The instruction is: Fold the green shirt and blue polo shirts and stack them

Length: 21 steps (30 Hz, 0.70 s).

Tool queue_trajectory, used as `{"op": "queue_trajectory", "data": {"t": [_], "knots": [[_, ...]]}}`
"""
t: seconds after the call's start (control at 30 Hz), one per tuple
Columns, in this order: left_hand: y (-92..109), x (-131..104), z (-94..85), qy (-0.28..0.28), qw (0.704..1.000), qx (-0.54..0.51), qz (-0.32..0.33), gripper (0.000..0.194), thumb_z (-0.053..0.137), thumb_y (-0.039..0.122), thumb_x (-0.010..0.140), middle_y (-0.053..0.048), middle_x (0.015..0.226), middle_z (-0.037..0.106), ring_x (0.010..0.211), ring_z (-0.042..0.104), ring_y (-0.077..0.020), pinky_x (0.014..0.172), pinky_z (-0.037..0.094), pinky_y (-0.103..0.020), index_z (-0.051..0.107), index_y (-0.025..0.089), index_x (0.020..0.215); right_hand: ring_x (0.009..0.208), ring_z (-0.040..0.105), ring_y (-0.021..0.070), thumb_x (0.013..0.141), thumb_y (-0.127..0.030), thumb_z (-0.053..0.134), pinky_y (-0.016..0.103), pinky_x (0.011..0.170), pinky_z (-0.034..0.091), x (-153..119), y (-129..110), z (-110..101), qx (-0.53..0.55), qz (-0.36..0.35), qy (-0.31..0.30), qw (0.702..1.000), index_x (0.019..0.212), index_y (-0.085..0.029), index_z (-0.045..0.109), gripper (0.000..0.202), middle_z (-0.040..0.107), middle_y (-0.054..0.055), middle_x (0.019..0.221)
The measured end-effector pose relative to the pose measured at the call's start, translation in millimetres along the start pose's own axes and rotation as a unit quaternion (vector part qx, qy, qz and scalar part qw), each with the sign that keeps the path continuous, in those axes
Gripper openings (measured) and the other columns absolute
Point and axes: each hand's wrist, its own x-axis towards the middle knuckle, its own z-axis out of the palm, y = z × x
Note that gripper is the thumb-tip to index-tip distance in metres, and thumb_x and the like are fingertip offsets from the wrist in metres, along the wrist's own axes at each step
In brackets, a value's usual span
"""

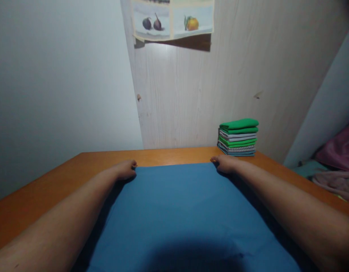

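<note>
A blue cloth (174,204) lies spread across the table, running from its far edge down past the bottom of the view. At the cloth's far left corner, my left hand (127,170) is closed on the fabric. My right hand (225,164) pinches the far right corner in the same way. Both arms reach forward along the cloth's two sides. The far edge between my hands looks nearly straight, and a few faint creases show in the near right part.
The orange-brown table (63,181) runs back to a pale wood-grain panel (191,98). At its back right stands a stack of folded cloths (238,136), green, white, patterned and blue. Fruit pictures (172,20) hang above. Crumpled fabrics (333,166) lie beyond the right edge.
</note>
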Motion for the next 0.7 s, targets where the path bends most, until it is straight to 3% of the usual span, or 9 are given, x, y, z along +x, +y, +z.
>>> {"op": "queue_trajectory", "data": {"t": [0.13, 0.33, 0.7], "knots": [[4, 0, -9.0, -0.004, 0.999, 0.02, -0.031, 0.051, 0.063, 0.028, 0.066, -0.013, 0.119, 0.072, 0.111, 0.064, -0.0358, 0.091, 0.049, -0.047, 0.068, 0.023, 0.116, 0.113, 0.064, 0.0319, 0.072, -0.017, 0.063, 0.038, 0.087, 0.05, 1, -4, -2, -0.008, 0.006, 0.0, 1.0, 0.134, -0.023, 0.061, 0.062, 0.066, 0.014, 0.128], [17, -11, -12.5, 0.026, 0.998, 0.052, -0.027, 0.026, 0.06, 0.021, 0.068, -0.013, 0.107, 0.074, 0.106, 0.065, -0.0387, 0.091, 0.044, -0.057, 0.071, 0.024, 0.091, 0.106, 0.065, 0.0347, 0.077, -0.017, 0.058, 0.04, 0.08, 0.051, -10, -14, -4, -0.017, 0.04, 0.028, 0.999, 0.111, -0.018, 0.071, 0.037, 0.068, 0.019, 0.116], [22, -62, -14.2, 0.155, 0.984, 0.088, 0.023, 0.022, 0.048, 0.026, 0.085, -0.011, 0.101, 0.073, 0.105, 0.064, -0.0333, 0.108, 0.026, -0.058, 0.066, 0.024, 0.098, 0.1, 0.064, 0.0309, 0.086, -0.026, 0.052, 0.035, 0.074, 0.046, -53, -10, -3, 0.018, 0.088, 0.124, 0.988, 0.107, -0.022, 0.065, 0.025, 0.07, 0.013, 0.111]]}}
